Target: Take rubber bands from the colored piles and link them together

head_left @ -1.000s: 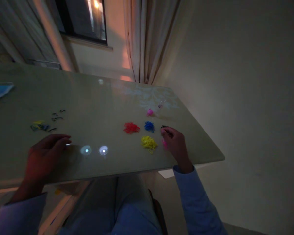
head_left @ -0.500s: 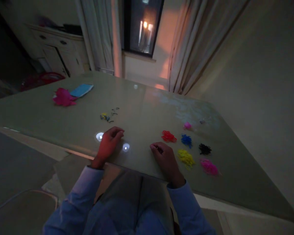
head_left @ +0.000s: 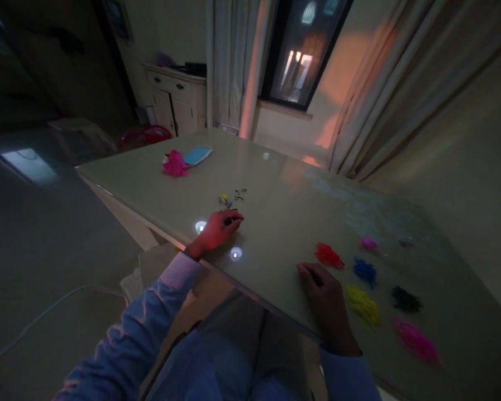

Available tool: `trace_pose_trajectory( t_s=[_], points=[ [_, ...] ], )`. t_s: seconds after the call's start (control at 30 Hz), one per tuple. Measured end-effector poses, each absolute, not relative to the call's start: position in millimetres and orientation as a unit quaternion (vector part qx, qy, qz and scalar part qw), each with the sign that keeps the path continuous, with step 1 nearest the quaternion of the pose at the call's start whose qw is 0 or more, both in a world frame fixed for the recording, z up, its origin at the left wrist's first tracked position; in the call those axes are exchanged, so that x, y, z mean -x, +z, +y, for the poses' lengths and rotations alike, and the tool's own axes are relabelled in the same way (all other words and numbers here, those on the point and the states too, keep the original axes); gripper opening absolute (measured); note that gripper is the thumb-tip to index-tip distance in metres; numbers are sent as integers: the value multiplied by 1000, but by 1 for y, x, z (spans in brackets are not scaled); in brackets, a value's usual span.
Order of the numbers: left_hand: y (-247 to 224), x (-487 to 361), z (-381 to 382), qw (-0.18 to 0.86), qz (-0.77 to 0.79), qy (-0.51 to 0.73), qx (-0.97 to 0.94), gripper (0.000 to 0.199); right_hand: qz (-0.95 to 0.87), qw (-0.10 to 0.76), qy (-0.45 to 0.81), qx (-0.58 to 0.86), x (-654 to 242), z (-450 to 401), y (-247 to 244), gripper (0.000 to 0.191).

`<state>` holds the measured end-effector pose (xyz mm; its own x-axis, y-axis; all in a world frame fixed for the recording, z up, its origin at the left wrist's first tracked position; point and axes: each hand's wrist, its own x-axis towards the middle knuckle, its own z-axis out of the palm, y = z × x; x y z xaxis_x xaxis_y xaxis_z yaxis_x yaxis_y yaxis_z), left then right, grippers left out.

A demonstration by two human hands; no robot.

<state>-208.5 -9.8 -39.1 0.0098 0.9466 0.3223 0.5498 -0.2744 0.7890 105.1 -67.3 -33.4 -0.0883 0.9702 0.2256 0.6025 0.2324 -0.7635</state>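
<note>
My left hand (head_left: 217,230) is over the table near its front edge, fingers curled and thumb and forefinger drawn together; anything between them is too small to make out. Just beyond it lie a few thin black bands (head_left: 239,197) and a small cluster of yellow and dark bands (head_left: 224,200). My right hand (head_left: 324,295) rests on the table with its fingers closed, and their contents are hidden. Close to it are piles of red bands (head_left: 329,255), yellow bands (head_left: 362,305) and blue bands (head_left: 364,271). Black bands (head_left: 406,299) and pink bands (head_left: 417,340) lie farther right.
A light blue face mask (head_left: 197,155) and a crumpled pink item (head_left: 176,164) lie on the far left of the glossy table (head_left: 275,234). A small pink lump (head_left: 368,243) and a clear scrap (head_left: 406,241) are behind the piles. A cabinet (head_left: 183,106) stands beyond.
The view has swung left, so the table's contents appear farther right. My left hand has moved nearer the thin black bands. My right hand stays beside the red and yellow piles.
</note>
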Motion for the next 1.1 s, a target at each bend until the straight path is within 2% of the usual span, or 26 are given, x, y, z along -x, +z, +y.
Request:
trace_pose_trajectory(
  t_s=[0.1, 0.23, 0.53, 0.73, 0.83, 0.9, 1.0, 1.1],
  points=[
    [-33, 230, 3, 127, 607, 384, -684, 25, -694, 366, 248, 568, -106, -66, -33, 34],
    [-29, 246, 19, 66, 627, 307, -713, 28, -696, 364, 248, 568, -106, -66, -33, 33],
    [-31, 243, 32, 52, 618, 190, -761, 27, -701, 367, 247, 560, -106, -66, -35, 33],
    [-30, 240, 32, 71, 620, 214, -752, 26, -702, 360, 249, 562, -106, -67, -34, 34],
    [-22, 230, 28, 140, 603, 311, -721, 18, -701, 361, 258, 559, -106, -67, -35, 34],
    [-12, 219, 20, 255, 579, 405, -660, 19, -702, 365, 260, 554, -106, -67, -36, 33],
    [8, 198, 3, 508, 474, 514, -503, 31, -705, 367, 255, 551, -105, -66, -39, 32],
    [25, 178, -14, 621, 376, 559, -400, 36, -711, 370, 247, 545, -105, -66, -39, 31]
  ],
)
